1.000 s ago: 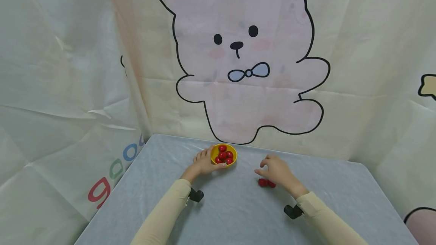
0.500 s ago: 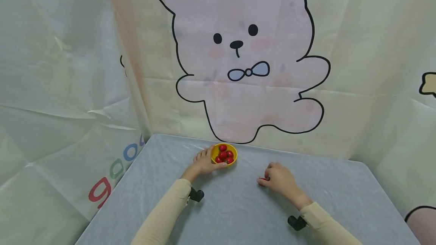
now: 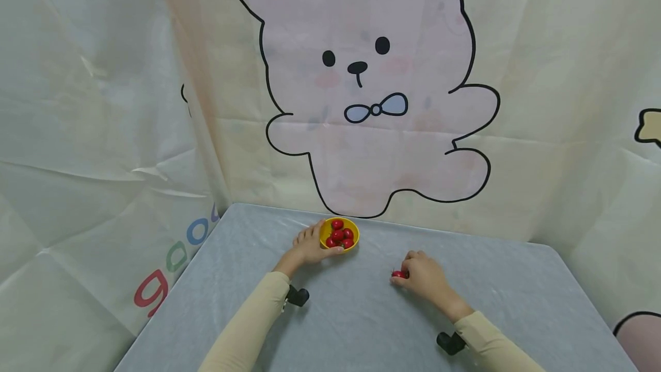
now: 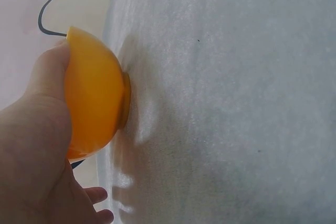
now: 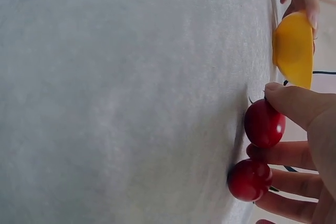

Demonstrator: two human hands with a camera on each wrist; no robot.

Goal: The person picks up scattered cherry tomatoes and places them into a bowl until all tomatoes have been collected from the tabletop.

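Observation:
A small yellow bowl [image 4: 94, 93] stands upright near the table's back edge, with several red cherry tomatoes [image 3: 337, 235] in it. My left hand [image 3: 308, 248] holds it from the left, the thumb on the near side and the fingers at the far rim. To the right, my right hand [image 3: 426, 277] pinches one cherry tomato [image 5: 264, 123] between thumb and index finger, low over the cloth. A second cherry tomato [image 5: 249, 180] lies on the table against the other fingers of that hand. In the head view the hand hides this second one.
A pale grey-blue cloth [image 3: 361, 326] covers the table. Behind it hangs a curtain [image 3: 387, 159] printed with a pink cartoon animal, and another curtain [image 3: 103, 131] closes off the left side. Dark wrist mounts [image 3: 451, 343] sit under both forearms.
My right hand has come down and nearer onto the two loose tomatoes, and its thumb and index finger have closed on one. The left hand and bowl stay where they were.

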